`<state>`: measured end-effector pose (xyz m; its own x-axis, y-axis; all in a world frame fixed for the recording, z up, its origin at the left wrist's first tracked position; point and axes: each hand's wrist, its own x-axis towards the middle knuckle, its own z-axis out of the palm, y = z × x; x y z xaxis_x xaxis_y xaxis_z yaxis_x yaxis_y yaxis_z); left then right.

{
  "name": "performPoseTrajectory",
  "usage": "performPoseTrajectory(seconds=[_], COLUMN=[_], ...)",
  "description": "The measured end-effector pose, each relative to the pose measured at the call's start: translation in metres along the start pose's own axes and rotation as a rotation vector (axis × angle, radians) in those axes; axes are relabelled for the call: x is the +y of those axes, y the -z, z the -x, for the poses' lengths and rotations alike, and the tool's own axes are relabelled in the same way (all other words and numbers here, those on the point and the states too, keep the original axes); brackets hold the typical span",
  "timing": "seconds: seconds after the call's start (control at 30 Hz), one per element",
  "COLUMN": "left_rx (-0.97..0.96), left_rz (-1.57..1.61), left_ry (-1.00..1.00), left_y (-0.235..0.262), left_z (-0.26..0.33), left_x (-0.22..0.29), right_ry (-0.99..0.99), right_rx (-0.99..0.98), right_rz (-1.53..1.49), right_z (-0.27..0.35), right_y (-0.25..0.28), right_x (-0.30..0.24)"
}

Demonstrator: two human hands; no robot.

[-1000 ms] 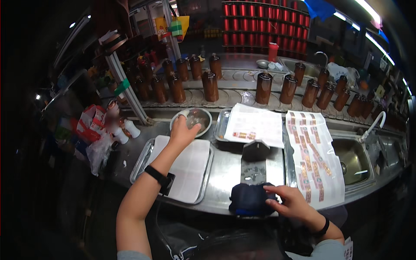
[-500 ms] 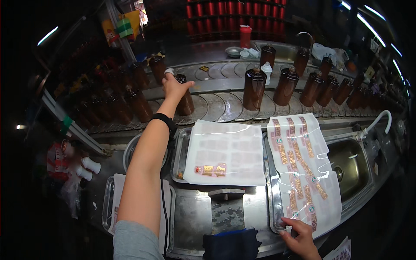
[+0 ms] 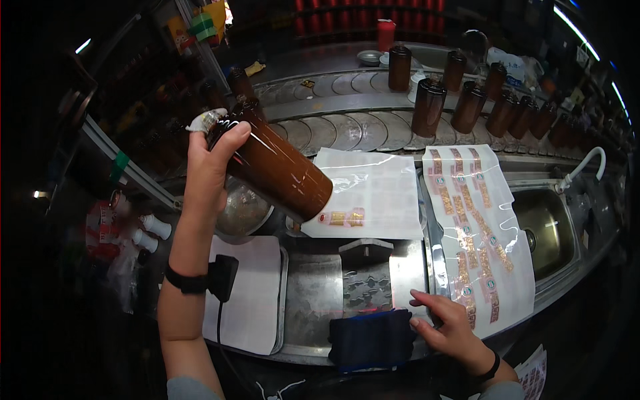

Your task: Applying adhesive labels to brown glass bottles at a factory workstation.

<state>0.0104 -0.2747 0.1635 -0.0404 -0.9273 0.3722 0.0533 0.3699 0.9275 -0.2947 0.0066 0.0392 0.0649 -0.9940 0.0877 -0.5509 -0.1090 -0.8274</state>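
Observation:
My left hand [image 3: 212, 155] is closed around the shoulder end of a brown glossy bottle [image 3: 283, 170]. A white wrap covers one of its fingertips. The bottle is off the conveyor and tilted, its base pointing down to the right over the corner of a white label sheet [image 3: 373, 180]. A few red and gold labels [image 3: 343, 218] remain on that sheet. My right hand [image 3: 450, 327] hovers with thumb and forefinger apart, beside a dark folded cloth [image 3: 370, 340]. Close to it lies another label sheet [image 3: 490, 267] with rows of gold and pink labels.
Several brown bottles [image 3: 469, 110] stand on the curved slat conveyor [image 3: 347, 133] behind. A steel sink with a white faucet [image 3: 587, 160] is at the right. At the left are a round metal bowl [image 3: 245, 207], a white sheet on a tray [image 3: 250, 287] and white spools [image 3: 155, 227].
My left hand has lifted the bottle from the conveyor, brought it nearer and tilted it. My right hand has moved left, away from the label sheet's edge. The whole view has shifted.

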Motion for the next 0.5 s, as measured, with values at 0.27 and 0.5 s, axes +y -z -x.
performPoseTrajectory(seconds=[0.27,0.5], left_rx=[-0.284,-0.411], left_rz=[0.628,0.282], left_ry=[0.774,0.883], left_y=[-0.040,-0.071], left_z=[0.176,0.228], left_x=[-0.023,-0.028], right_ry=[0.480,0.251], right_rx=[-0.069,-0.017], right_rz=[-0.102,0.102], right_z=[-0.013,0.038], right_y=[-0.047,-0.043], right_x=[-0.040,-0.029])
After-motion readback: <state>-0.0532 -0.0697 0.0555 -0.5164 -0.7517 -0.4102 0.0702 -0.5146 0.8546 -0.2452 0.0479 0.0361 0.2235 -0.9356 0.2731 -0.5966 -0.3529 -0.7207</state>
